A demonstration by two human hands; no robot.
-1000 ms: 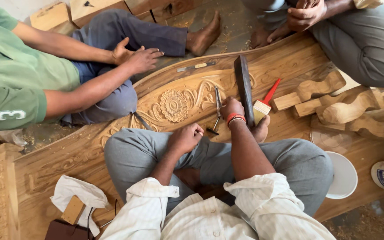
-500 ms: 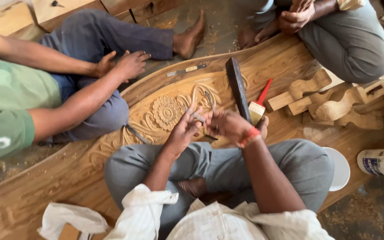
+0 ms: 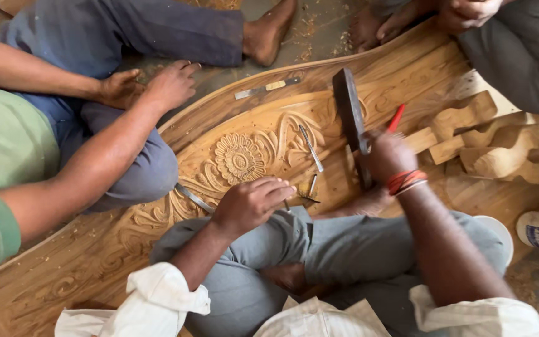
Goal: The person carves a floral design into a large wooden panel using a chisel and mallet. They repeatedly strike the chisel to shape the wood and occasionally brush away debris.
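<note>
My right hand (image 3: 389, 156) has its grip wrapped tight round the dark wooden mallet (image 3: 349, 115), head pointing away from me, over the carved wooden panel (image 3: 244, 156). A red-handled tool (image 3: 397, 117) lies just behind that hand. My left hand (image 3: 252, 203) rests on the near edge of the panel, fingers curled together; can't tell if they pinch anything. A small chisel (image 3: 312, 186) lies just beside its fingertips, a longer chisel (image 3: 310, 147) further up by the flower carving. Another person's hand (image 3: 171, 84) presses on the far rim. Loose carved wood pieces (image 3: 481, 134) are stacked to my right.
</note>
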